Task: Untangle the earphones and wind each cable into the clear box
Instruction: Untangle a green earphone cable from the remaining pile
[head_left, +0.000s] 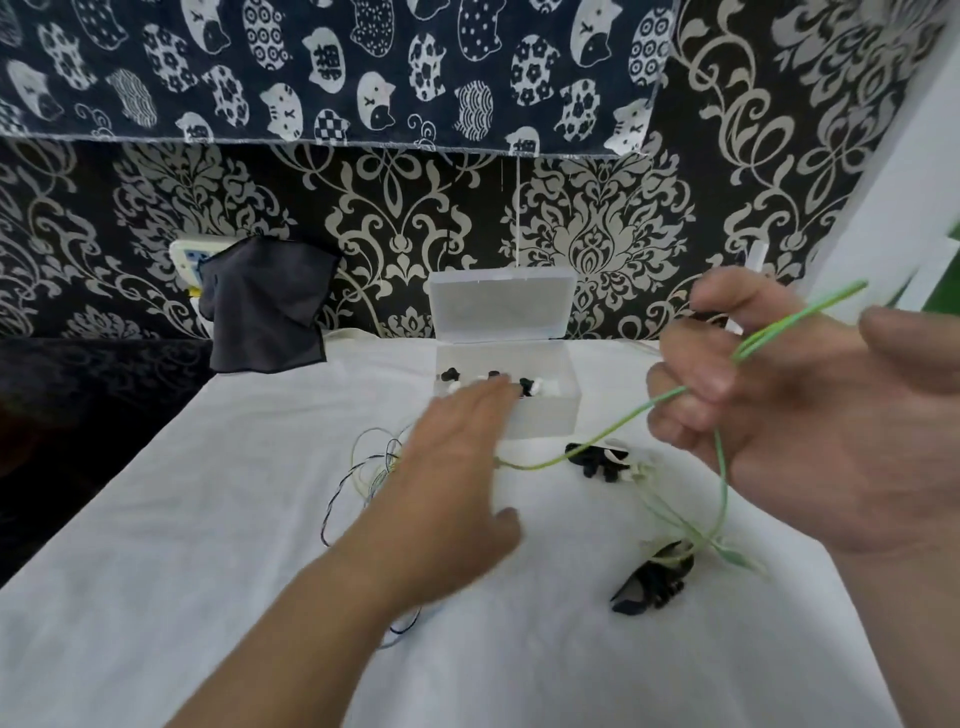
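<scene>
A: Grip status?

B: Right hand (810, 415) is raised, its fingers curled round the green cable (721, 467) and clamped on it. 1 loop of the cable sticks out past the fingers, up and away from the palm.

A: Rest of that cable?

B: 1 run drops straight down from the grip. Another sags from the grip across toward the left hand (457, 467) and ends just beside its knuckles.

A: Left hand?

B: Flat, palm down, fingers straight and together, holding nothing. Its fingertips (496, 387) sit at the near rim of the clear box (540, 415). Can't tell if they touch it.

A: Box state?

B: Lid (501, 306) is open and stands upright behind it. Black and white earbuds (527, 387) lie inside, just past the left fingertips.

A: Anything loose?

B: 2 dark earpiece clumps lie on the white cloth (208, 519). 1 clump (597, 460) is below the right fingers, between the 2 hands. The other clump (649, 577) is lower, under the right palm, where the hanging green run meets pale cables.

A: And the tangle?

B: The thin cable tangle (363, 467) lies partly under the left hand and wrist, spilling out on the side away from the right hand. Blur is too heavy to count strands.
</scene>
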